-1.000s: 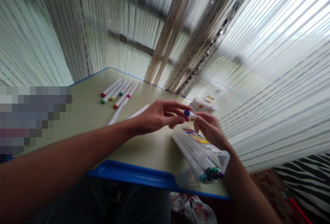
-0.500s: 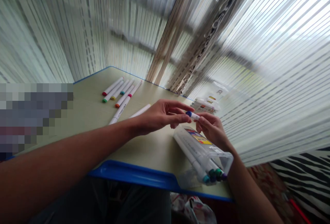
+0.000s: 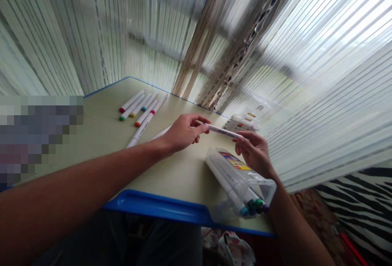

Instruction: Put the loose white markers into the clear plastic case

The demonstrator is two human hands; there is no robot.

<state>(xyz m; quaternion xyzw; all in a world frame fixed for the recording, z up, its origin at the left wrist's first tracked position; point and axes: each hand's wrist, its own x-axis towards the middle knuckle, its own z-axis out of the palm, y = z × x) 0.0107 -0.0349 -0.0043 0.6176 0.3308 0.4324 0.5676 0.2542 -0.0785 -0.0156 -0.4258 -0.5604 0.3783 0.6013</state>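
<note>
A white marker (image 3: 223, 131) is held level above the table between both hands. My left hand (image 3: 183, 132) pinches its left end, fingers closed around the cap. My right hand (image 3: 254, 151) grips its right end with the fingertips. Just below my right hand lies a clear plastic marker case (image 3: 241, 178) with several markers inside, their coloured caps toward the table's front edge.
Several loose markers (image 3: 141, 108) lie in a row at the far left of the green table (image 3: 101, 131), which has a blue rim. A second clear case (image 3: 241, 124) sits at the far right by the striped curtains. A zebra-patterned fabric (image 3: 364, 200) is at the lower right.
The marker, earlier held mostly by my right hand with its blue cap showing, now lies stretched level between both hands; my left hand has closed on its left end.
</note>
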